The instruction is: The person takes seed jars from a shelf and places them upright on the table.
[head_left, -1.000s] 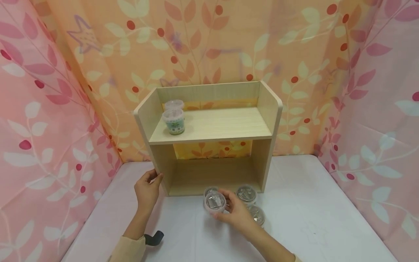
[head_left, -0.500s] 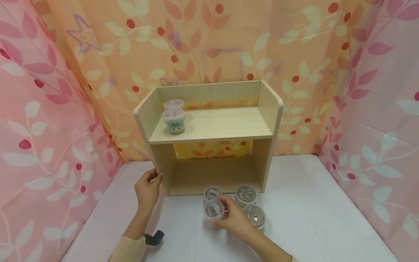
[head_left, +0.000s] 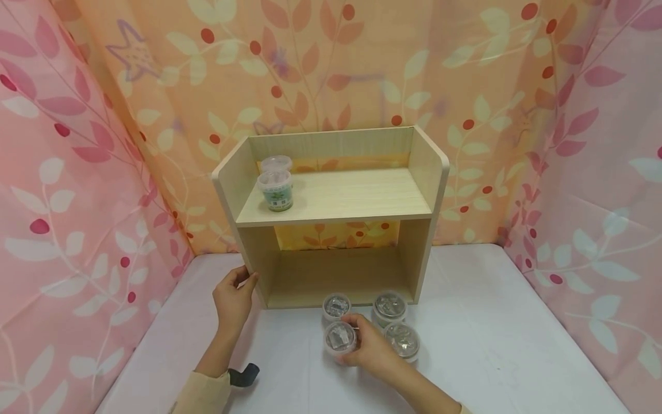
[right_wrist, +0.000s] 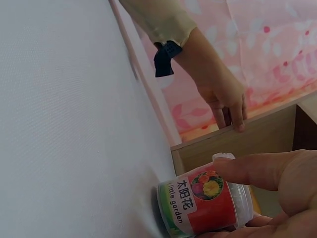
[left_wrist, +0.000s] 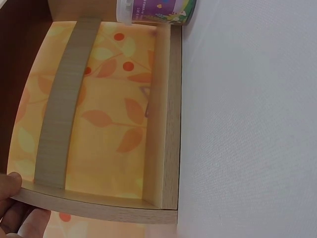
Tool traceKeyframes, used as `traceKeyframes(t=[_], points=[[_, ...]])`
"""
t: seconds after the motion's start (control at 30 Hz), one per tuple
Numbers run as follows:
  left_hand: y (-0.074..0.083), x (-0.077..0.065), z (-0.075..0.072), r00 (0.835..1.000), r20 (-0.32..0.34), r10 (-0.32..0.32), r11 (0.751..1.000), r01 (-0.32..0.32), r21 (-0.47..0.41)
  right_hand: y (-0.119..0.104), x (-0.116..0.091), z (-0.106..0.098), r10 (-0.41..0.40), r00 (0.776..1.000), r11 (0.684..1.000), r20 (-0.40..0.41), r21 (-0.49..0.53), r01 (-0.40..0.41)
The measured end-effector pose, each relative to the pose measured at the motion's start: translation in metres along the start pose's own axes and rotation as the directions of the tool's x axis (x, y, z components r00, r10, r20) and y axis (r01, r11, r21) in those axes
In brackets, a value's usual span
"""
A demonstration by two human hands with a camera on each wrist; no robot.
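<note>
My right hand (head_left: 369,345) grips a small clear plastic cup (head_left: 339,338) from its right side. In the right wrist view this cup (right_wrist: 205,201) has a red label with flowers, and its base is at or just above the tabletop. Another foil-topped cup (head_left: 336,306) stands just behind it. Two more cups, a back one (head_left: 389,306) and a front one (head_left: 401,340), stand to the right of my hand. With thumb and fingers, my left hand (head_left: 234,296) pinches the front edge of the left side panel of a wooden shelf (head_left: 333,221).
On the shelf's upper board, at the left, a green-labelled cup (head_left: 276,192) stands before another cup (head_left: 276,165). A dark strap (head_left: 244,376) hangs at my left sleeve. Patterned curtains (head_left: 331,69) enclose the white table (head_left: 476,345) at the back and sides.
My right hand has brought its cup toward me and lower, so the cup behind it now shows whole. My left hand has stayed on the shelf panel.
</note>
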State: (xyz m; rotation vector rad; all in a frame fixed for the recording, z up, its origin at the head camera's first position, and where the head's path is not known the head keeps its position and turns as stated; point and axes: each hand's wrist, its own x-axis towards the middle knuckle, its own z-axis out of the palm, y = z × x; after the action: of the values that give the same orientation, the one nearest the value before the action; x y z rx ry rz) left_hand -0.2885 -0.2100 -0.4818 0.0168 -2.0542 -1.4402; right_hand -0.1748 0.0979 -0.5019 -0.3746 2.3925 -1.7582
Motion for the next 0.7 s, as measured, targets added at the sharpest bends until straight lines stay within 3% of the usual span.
traceKeyframes(t=[0.4,0.7], points=[[-0.0017,0.0013,0.0008,1.0,-0.001,-0.003,1.0,0.003,-0.011,0.0057,-0.0001,0.0026,-0.029,0.999,0.993,0.019,-0.112,0.031],[-0.0014,0.0012,0.0009,1.0,-0.001,-0.018,1.0,0.018,-0.012,-0.0037,-0.0056,0.0008,-0.054,0.998,0.961,-0.019,-0.274,0.047]])
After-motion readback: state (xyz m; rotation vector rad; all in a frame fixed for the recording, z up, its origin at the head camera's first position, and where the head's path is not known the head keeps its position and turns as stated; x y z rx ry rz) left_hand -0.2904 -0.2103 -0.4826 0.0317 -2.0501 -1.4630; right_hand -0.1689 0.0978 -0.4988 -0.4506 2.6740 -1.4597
